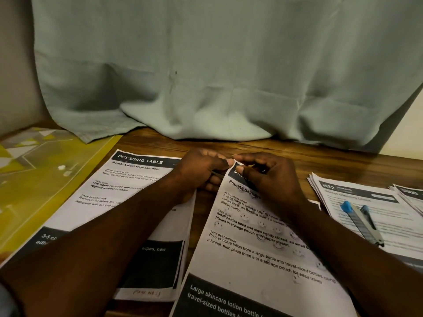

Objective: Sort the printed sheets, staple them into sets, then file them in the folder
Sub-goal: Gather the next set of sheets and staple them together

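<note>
Sheets [251, 252] lying mid-table [320, 156] are pinched at their top left corner by the left hand [201, 172] and the right hand [272, 179]. A second set [128, 191] is crossed by the left forearm. A folder [34, 179] is seen far left. A stapler [361, 223] is laid on the right-hand stack [389, 216].

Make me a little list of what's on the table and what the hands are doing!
hands: left hand and right hand pinch the top corner of the Pouring Skincare sheet
left side: Bottle Label Replacement sheet, then yellow folder
right side: stack of sheets with stapler lying on it
behind: pale green cloth
</note>
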